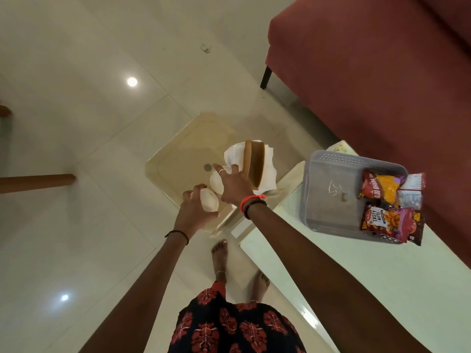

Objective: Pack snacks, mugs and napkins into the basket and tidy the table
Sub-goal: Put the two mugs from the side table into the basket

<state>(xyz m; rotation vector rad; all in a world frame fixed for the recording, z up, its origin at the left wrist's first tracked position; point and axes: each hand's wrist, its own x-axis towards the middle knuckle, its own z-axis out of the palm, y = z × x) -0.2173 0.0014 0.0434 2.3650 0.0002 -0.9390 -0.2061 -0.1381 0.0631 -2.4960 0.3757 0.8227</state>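
While the snack packets (390,207) already lie in the basket (331,189), the left hand (196,212) grasps one mug (209,200) and the right hand (235,184) covers another (216,183), near the low table's (178,154) near edge, presumably to carry both over.

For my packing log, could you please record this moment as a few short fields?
left hand: left hand grips a white mug
right hand: right hand rests on a second white mug; grip unclear
napkins: white napkins in a brown holder on the small table
basket: grey basket on the long table
packed so far: snack packets lie in the basket
still out: both mugs, napkins
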